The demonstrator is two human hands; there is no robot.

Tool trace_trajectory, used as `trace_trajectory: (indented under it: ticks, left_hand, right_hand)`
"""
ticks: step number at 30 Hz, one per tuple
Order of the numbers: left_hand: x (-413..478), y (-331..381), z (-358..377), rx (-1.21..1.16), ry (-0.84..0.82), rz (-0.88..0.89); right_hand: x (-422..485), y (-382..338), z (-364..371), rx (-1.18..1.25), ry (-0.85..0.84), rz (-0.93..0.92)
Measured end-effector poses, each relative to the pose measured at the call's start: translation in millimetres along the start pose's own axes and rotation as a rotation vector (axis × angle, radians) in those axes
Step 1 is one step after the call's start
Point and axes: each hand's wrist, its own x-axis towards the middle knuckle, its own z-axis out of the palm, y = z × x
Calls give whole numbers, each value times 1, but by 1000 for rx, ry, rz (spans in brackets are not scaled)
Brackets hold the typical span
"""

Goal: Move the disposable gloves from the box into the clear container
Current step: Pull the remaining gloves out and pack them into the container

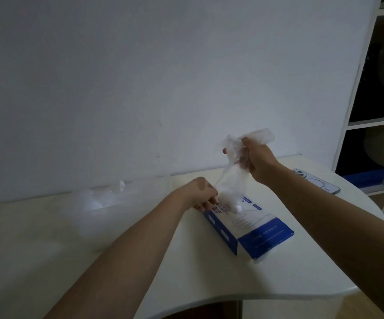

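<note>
White table point(209, 277) — on it a blue-and-white glove box point(262, 229), a clear container point(108, 210), a phone point(317, 181).

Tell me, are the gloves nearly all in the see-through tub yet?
Not yet. Done: a few crumpled gloves already lie in the clear container. In hand: the right hand holds a bunch of gloves above the box, while the left hand holds the box's end. Left: that bunch must go over to the container, and the box hides how many remain.

One left hand point(203, 194), one right hand point(255, 162), one glove box point(262, 236), one clear container point(117, 210) at its nine o'clock, one phone point(317, 181) at two o'clock; gloves point(234, 180) uncountable.
</note>
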Motion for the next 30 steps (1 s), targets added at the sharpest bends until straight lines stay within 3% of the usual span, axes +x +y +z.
trace_trajectory:
  ticks: [3, 5, 10, 12, 17, 20, 22, 26, 30]
  left_hand:
    - [-9, 13, -17, -357, 235, 10]
    - [-18, 17, -31, -551, 252, 58]
    - [-34, 5, -63, -577, 237, 54]
    - [-38, -4, -75, -613, 226, 13]
    - [-50, -36, -112, -758, 238, -79]
    - [-57, -50, -128, -864, 408, -33]
    - [-62, -57, -137, -922, 517, 20]
    - [-69, -72, -155, -847, 560, 70]
    - [-75, -81, -167, -579, 408, 27]
  right_hand:
    - [-2, 0, 10, -95, -57, -62]
    - [-4, 1, 23, -141, -23, -100]
    - [-7, 9, 73, -343, 38, -152]
    - [-11, 10, 94, -375, -42, -172]
    - [-21, 13, 132, -373, -440, -295]
    - [-20, 11, 143, -347, -584, -273]
    - [-16, 10, 149, -329, -591, -224]
    - [-6, 11, 158, -326, -582, -178]
    - [-4, 7, 168, -563, -858, -111]
